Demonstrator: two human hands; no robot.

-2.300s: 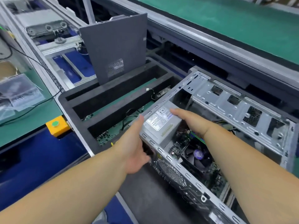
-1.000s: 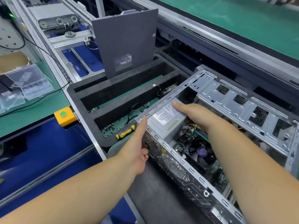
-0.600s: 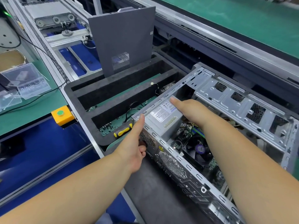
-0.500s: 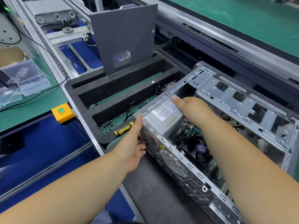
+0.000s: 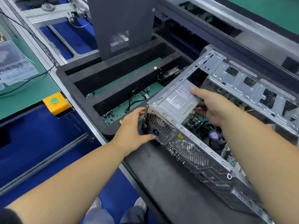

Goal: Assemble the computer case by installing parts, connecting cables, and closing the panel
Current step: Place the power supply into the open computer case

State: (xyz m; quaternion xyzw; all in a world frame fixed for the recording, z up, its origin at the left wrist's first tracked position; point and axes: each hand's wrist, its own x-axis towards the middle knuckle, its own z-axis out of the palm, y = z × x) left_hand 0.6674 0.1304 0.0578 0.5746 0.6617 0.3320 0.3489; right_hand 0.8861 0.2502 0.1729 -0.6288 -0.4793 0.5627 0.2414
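Your open silver-grey metal computer case (image 5: 202,152) is lying on its side on the dark worktop (image 5: 161,175), with the grey boxy power supply with the white label (image 5: 176,102) sitting in its near-left corner. Your left hand (image 5: 134,126) has its fingers spread around that rear corner of the case, and your right hand (image 5: 208,105) rests fingers-out on top of the power supply. The dark grey side panel with the mesh vent (image 5: 121,26) is standing upright in the black foam tray (image 5: 100,120) behind.
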